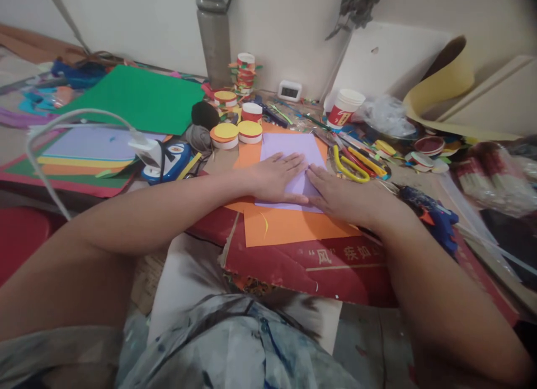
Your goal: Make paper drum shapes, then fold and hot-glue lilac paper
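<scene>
A lilac sheet of paper [289,145] lies on orange paper [293,227] in front of me. My left hand [280,175] rests flat across the lilac sheet, its fingers stretched to the right. From the other side my right hand [342,194] presses on the sheet's right part, fingers extended and lying flat. The fingertips of both hands nearly meet near the middle of the sheet. Beneath the orange paper is a red cardboard sheet [272,266] with printed characters. A thin yellow strip [265,224] lies on the orange paper.
Yellow-handled scissors [352,165] lie right of the sheet, and a blue glue gun [440,216] lies farther right. Yellow-topped discs [250,131], a paper cup [346,108] and a small white clock [289,91] stand behind. Green paper [138,95] and a power strip [170,160] are left.
</scene>
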Action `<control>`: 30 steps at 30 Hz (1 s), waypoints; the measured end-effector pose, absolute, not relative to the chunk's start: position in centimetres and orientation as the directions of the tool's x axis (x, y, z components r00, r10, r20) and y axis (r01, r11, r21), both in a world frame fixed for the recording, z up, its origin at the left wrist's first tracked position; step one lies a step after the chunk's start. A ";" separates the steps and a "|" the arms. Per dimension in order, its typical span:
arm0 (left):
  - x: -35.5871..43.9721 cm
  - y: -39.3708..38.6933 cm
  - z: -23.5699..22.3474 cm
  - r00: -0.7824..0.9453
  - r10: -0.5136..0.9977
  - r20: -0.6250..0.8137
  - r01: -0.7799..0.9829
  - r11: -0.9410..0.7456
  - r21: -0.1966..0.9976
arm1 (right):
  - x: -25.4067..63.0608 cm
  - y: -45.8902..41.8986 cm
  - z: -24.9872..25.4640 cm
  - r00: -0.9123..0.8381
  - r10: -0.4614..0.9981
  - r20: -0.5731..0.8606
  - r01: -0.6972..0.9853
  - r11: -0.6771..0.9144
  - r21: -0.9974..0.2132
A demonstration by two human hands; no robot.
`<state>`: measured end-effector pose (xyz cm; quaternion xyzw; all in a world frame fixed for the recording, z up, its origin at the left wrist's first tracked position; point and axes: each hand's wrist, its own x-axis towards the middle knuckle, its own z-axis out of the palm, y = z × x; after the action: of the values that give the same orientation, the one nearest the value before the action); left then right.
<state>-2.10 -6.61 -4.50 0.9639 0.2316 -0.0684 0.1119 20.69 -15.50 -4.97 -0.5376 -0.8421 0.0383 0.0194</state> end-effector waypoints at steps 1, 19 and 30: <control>-2.1 -6.6 -4.5 0.884 0.431 -0.182 0.461 -0.868 0.183 | 20.5 -15.8 -4.7 -0.429 0.903 -0.029 0.902 0.426 -0.074; -3.9 -3.1 -4.4 0.848 0.456 -0.269 0.511 -0.838 0.191 | 17.2 -17.1 -1.7 -0.416 0.903 -0.107 0.904 0.398 -0.155; -4.6 -2.0 -4.1 0.844 0.445 -0.300 0.511 -0.838 0.192 | 19.3 -16.6 -0.2 -0.300 0.951 -0.073 0.942 0.284 -0.180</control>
<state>-4.57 -2.02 -4.13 0.9508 0.2513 -0.1224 0.1334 19.27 -16.56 -0.19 -0.5911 -0.8007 0.0942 0.0243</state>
